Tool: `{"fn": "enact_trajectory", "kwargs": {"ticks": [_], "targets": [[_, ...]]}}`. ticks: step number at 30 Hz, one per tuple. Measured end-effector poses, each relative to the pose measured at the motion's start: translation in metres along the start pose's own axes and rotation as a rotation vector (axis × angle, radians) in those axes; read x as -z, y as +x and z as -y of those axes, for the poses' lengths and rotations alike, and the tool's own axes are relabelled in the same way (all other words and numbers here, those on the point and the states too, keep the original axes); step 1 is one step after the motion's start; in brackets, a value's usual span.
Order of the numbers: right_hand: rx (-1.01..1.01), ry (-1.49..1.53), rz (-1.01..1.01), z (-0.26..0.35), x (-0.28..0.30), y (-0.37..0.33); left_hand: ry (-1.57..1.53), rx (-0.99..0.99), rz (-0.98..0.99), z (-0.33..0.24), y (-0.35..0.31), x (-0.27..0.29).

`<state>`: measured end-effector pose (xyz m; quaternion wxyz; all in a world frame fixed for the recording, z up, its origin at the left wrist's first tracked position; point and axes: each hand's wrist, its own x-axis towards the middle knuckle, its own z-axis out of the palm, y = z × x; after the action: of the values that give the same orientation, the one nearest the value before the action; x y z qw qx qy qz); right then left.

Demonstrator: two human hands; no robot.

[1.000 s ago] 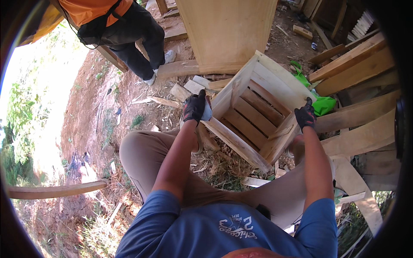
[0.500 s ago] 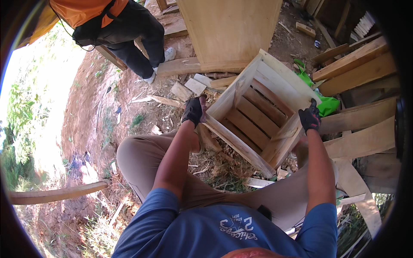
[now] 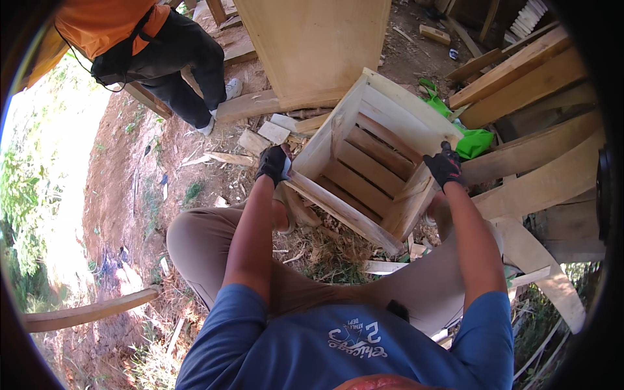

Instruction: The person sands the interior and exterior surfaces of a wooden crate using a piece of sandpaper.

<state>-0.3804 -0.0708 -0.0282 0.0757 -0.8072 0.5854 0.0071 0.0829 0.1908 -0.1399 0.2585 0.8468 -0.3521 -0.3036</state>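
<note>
A pale wooden crate (image 3: 370, 175) with a slatted bottom stands tilted between my legs, its open side facing up toward me. My left hand (image 3: 275, 163), in a dark glove, is closed on the crate's left corner. On the opposite side my right hand (image 3: 444, 165), gloved too, grips the right edge, its fingers over the rim. Both arms reach forward, and the crate's outer underside is hidden.
A broad plywood sheet (image 3: 312, 49) stands beyond the crate. At the far left is a person in an orange top (image 3: 104, 26) and dark trousers. Stacked planks (image 3: 526, 84) lie at the right, beside a green bag (image 3: 474, 143). Wood offcuts (image 3: 274, 132) and shavings litter the ground.
The whole scene has shifted slightly left in the view, the crate and both hands with it. My hands keep their hold on the crate's sides.
</note>
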Motion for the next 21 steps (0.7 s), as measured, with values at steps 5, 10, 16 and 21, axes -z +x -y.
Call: {"fn": "enact_trajectory", "kwargs": {"ticks": [5, 10, 16, 21], "targets": [[-0.061, 0.009, 0.076, -0.023, -0.015, -0.042, 0.376, -0.129, -0.098, -0.091, -0.067, 0.02], [-0.083, 0.133, 0.059, 0.029, 0.021, -0.074, 0.098, -0.023, -0.096, -0.057, -0.055, 0.025], [-0.136, 0.038, 0.008, -0.005, 0.015, -0.073, -0.849, 0.187, 0.145, -0.031, -0.007, -0.03], [-0.029, 0.265, -0.09, 0.031, 0.028, -0.034, -1.153, 0.183, -0.143, 0.062, 0.046, -0.008]]}}
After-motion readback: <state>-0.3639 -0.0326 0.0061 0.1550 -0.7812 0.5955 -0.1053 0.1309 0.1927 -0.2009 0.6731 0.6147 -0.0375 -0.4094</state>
